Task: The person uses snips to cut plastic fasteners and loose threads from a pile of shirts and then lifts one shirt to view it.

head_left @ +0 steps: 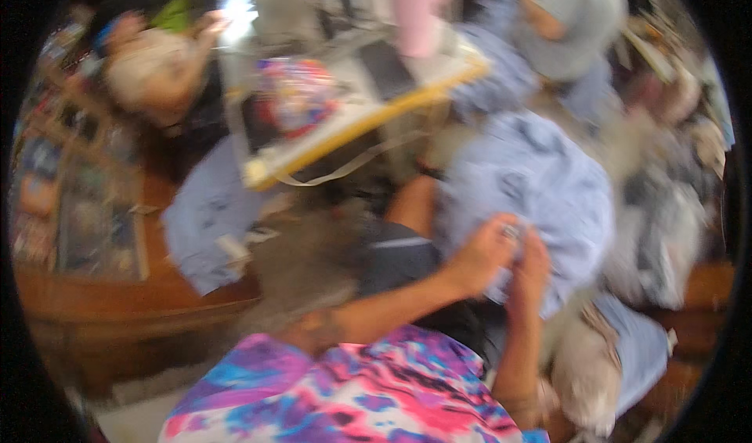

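Observation:
My left hand (487, 249) and my right hand (533, 261) meet in front of me, fingertips close together. Both look closed in a pinch. A small greyish spot shows between the fingertips, but blur keeps me from telling what it is. Just beyond and beneath them is a large rounded heap of pale blue cloth (560, 184) with dark marks on it. Whether the fingers also grip this cloth cannot be made out.
Ahead stands a white table (360, 118) with a yellow edge, bearing a colourful bundle (294, 97) and a pink cylindrical thing (417, 12). More blue cloth (215, 212) lies left. Plastic bags (654, 235) sit right. Two people (153, 71) work beyond, left and right.

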Tool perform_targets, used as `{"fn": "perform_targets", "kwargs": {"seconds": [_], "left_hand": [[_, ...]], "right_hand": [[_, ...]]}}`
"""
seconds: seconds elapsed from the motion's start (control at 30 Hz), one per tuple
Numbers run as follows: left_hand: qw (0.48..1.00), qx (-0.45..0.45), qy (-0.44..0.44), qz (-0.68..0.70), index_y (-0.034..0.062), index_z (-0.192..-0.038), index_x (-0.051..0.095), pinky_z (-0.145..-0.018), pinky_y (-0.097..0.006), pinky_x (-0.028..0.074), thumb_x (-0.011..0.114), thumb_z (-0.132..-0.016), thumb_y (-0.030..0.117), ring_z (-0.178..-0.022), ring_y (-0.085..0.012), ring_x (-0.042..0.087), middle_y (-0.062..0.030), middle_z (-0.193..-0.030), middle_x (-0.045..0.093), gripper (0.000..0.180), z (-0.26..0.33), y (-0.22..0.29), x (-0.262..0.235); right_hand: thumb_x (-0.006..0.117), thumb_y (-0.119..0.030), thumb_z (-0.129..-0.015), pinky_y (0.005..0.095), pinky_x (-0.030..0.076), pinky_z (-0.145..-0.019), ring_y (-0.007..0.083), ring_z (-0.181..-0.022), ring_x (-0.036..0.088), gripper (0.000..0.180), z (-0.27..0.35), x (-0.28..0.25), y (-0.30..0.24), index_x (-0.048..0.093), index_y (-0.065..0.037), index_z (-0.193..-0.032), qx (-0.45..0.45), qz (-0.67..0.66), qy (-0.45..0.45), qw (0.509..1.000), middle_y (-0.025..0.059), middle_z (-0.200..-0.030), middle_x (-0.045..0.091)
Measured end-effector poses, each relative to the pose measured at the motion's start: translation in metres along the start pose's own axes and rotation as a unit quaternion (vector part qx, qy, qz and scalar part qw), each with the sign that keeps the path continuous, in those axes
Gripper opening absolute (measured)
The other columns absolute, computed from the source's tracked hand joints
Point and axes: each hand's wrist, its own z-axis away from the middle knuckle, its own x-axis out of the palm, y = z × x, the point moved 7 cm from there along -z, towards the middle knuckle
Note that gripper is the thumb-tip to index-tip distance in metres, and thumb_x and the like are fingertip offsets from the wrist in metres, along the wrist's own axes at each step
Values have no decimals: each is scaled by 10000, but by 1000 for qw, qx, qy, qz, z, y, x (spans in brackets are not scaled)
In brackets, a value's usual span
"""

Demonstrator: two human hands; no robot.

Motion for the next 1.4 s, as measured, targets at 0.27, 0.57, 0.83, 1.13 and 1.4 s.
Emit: {"fn": "perform_targets", "kwargs": {"seconds": [0.27, 0.57, 0.83, 1.13, 1.4], "left_hand": [[999, 13, -18, 28, 24, -1403, 500, -681, -278, 451, 517, -1040, 122, -773, -90, 497, -7, -892, 516, 376, -4, -5, 15], [979, -97, 28, 178, 69, -1454, 432, -403, -258, 373, 492, -1068, 205, -509, -69, 447, 5, -774, 501, 413, 14, -21, 41], [969, -77, 77, 223, 114, -1425, 463, -361, -260, 372, 512, -1069, 219, -461, -76, 445, 8, -781, 546, 374, 4, -39, 47], [942, -166, 88, 277, 35, -1331, 534, -354, -242, 366, 533, -1071, 205, -453, -52, 429, 9, -757, 539, 310, 16, -11, 35], [928, -179, 67, 319, 19, -1348, 526, -362, -253, 382, 527, -1071, 203, -453, -54, 406, 4, -770, 546, 332, 19, -16, 44]], "right_hand": [[577, -374, -1098, 232, 445, -662, 53, -781, 557, 297, -3, 1, 8, 632, -94, -1019, 17, -142, -47, 989, -29, -885, 624], [623, -300, -1088, 217, 353, -508, 21, -617, 489, 300, -9, -11, 8, 549, -73, -906, -43, -116, 3, 992, -20, -736, 563], [614, -267, -1089, 247, 425, -612, 68, -710, 510, 258, -14, -28, 14, 601, -36, -977, -95, -65, 23, 993, 24, -815, 616], [585, -221, -1099, 184, 365, -542, -9, -633, 474, 220, 8, -1, -28, 568, -42, -972, -46, -64, 6, 997, -41, -721, 576], [583, -258, -1104, 198, 379, -516, 16, -583, 501, 263, 8, -14, -16, 576, -18, -997, -2, -66, -7, 998, -5, -715, 618]]}}
